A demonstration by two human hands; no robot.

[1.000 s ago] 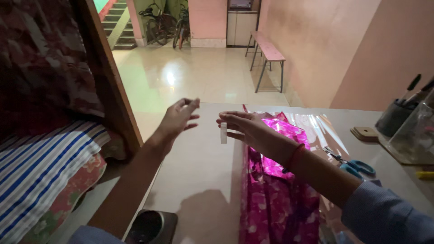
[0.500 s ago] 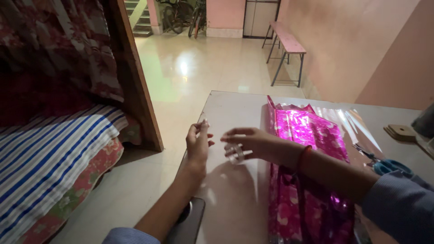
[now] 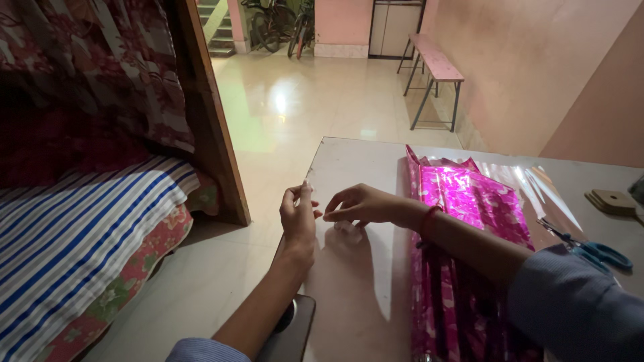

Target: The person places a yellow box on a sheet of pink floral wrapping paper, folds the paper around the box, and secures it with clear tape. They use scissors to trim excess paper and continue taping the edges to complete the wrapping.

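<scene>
Between the fingertips of the left hand (image 3: 298, 218) and the right hand (image 3: 362, 204) something small and pale shows, but it is too dim and too small to tell what it is, or whether either grip is closed on it. The pink foil wrapping (image 3: 463, 221) runs off the bottom edge, its lower part lost in shadow under the right forearm. The scissors (image 3: 594, 251) are partly covered by the blue sleeve (image 3: 577, 308) (only the handles and part of the blades show). A dark flat object (image 3: 295, 328) at the bench (image 3: 362, 295) corner is cut off below. The wooden piece (image 3: 612, 201) meets the right edge.
</scene>
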